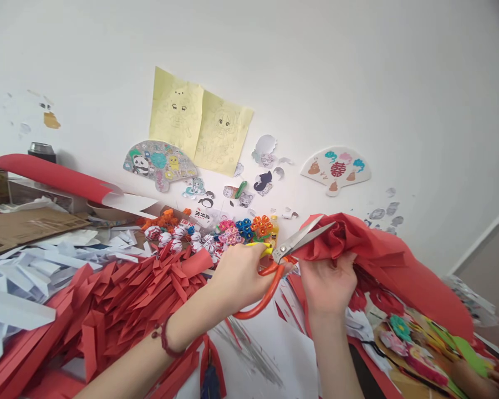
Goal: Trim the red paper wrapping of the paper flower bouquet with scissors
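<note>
My left hand (239, 274), with a dark red bead bracelet (166, 339) on its wrist, is closed around the handles of orange-red scissors (270, 288). The scissor blades are spread apart and reach up to a bunched piece of red paper (336, 238). Cupped below that paper, my right hand (330, 282) grips its gathered folds. A long red sheet stretches from the bunch toward the lower right. Beneath my hands lie a white sheet (291, 338) and thin wires (253, 354).
Folded red paper strips (128, 310) pile up at left, beside white strips (16, 277). A red paper roll (54, 177) lies behind them. Colourful craft flowers (245, 228) stand by the wall, near a small bottle (275, 227). Craft pieces (416, 349) crowd the right.
</note>
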Demonstrator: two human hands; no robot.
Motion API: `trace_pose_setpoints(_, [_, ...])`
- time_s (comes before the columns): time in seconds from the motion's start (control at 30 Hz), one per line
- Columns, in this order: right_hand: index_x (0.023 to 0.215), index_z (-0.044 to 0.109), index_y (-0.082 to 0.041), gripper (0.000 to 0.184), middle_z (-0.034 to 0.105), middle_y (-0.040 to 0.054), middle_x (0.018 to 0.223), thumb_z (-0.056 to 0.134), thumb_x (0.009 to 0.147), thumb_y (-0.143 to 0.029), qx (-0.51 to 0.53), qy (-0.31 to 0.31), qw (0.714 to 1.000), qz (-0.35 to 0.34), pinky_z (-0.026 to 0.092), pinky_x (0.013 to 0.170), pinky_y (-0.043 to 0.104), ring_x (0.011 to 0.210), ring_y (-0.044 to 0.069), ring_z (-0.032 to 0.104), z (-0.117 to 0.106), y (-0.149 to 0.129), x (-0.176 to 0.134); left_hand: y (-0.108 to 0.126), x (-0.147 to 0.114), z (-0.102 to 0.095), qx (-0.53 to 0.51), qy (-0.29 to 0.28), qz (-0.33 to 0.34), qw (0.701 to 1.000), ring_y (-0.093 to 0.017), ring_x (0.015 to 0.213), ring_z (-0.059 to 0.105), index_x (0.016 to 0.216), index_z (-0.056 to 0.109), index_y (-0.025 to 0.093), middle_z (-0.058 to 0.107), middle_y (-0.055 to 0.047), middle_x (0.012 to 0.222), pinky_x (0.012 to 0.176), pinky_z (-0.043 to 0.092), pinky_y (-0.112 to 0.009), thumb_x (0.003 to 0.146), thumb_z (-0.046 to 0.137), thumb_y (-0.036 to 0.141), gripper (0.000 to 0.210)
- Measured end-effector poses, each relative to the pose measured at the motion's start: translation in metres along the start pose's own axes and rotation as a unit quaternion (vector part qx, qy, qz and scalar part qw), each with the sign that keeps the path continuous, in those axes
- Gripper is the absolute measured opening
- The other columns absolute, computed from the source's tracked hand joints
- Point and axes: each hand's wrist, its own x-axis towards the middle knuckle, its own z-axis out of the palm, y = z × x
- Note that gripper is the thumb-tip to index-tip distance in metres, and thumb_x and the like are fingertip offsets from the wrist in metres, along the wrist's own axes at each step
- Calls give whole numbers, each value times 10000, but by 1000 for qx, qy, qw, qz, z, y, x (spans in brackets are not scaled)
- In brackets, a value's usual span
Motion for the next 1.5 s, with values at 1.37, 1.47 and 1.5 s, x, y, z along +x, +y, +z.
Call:
trace_pose_setpoints(1.37, [1015,705,-249,219,717,-6,1131,609,870,-382,5,-11,1000,-18,335,1150,390,1215,157,567,-1,-2,0,2,-1,-3,80,-8,7,997,-222,636,630,710,478,217,650,-26,667,549,306,-273,869,474,590,405])
trace_pose_setpoints(1.47, [1041,701,-246,245,715,4,1138,628,857,-390,1,-18,1000,-18,358,1136,379,1204,158,574,-1,-2,0,2,-2,-5,85,-17,4,996,-219,624,627,690,469,217,644,-32,651,538,304,-270,870,452,627,448])
trace_pose_setpoints(1.5, [1043,700,-247,242,716,2,1133,624,861,-387,1,-15,1000,-18,366,1132,376,1198,157,579,-1,-2,0,2,-1,-6,84,-18,4,996,-217,623,627,685,465,217,644,-34,651,536,305,-268,869,449,636,458])
